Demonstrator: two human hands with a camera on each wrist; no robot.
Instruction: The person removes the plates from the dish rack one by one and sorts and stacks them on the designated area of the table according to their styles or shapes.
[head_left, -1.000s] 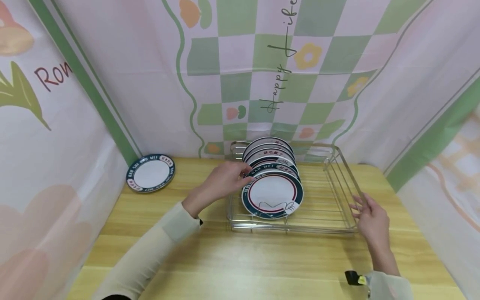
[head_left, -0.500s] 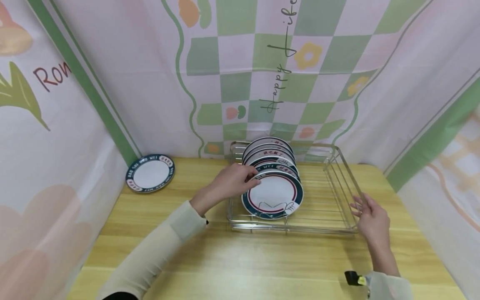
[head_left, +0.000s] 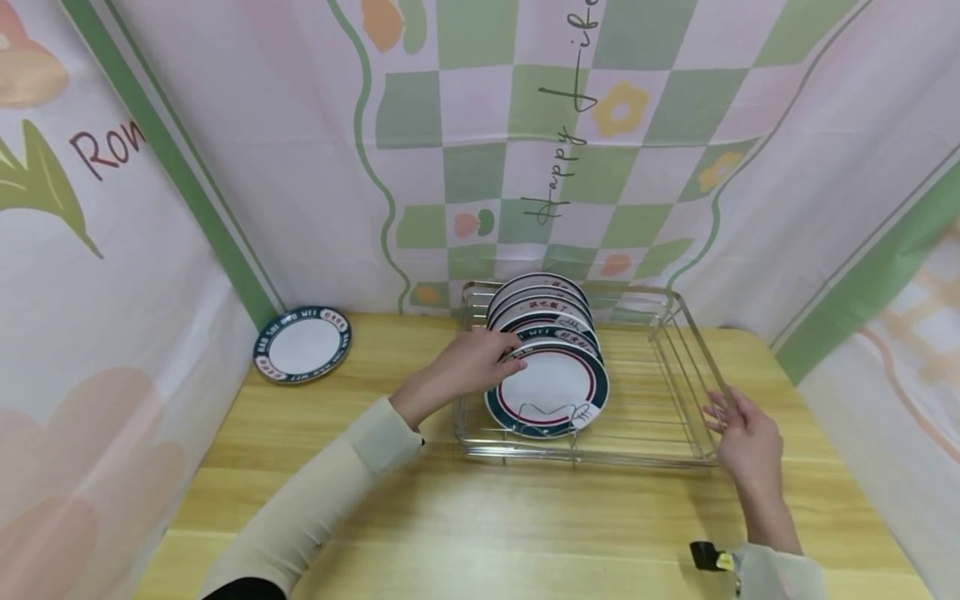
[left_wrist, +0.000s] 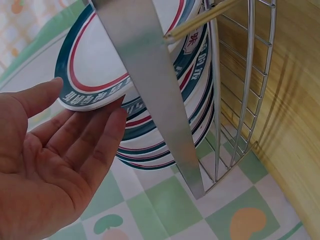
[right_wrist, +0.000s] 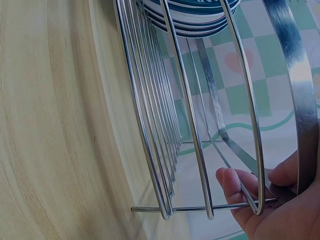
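A wire dish rack (head_left: 637, 454) of silvery metal holds several dark-rimmed white plates in a row, tilted back on edge. My left hand (head_left: 474, 362) is at the left edge of the front plate (head_left: 547, 387), which has a red ring inside its rim. In the left wrist view, the thumb (left_wrist: 47, 95) lies on the front plate's face side and the fingers reach behind its rim, pinching it. My right hand (head_left: 746, 437) grips the flat metal rail (right_wrist: 302, 100) at the rack's right end, fingers passing among the wires.
Another dark-rimmed plate (head_left: 302, 345) lies at the back left of the wooden table (head_left: 480, 533). A checked curtain (head_left: 540, 167) hangs close behind the rack, with more printed cloth on both sides. The rack's right half shows bare wires.
My left hand has moved slightly right onto the front plate's edge, its thumb and fingers closing on the rim. The right hand stays on the rack.
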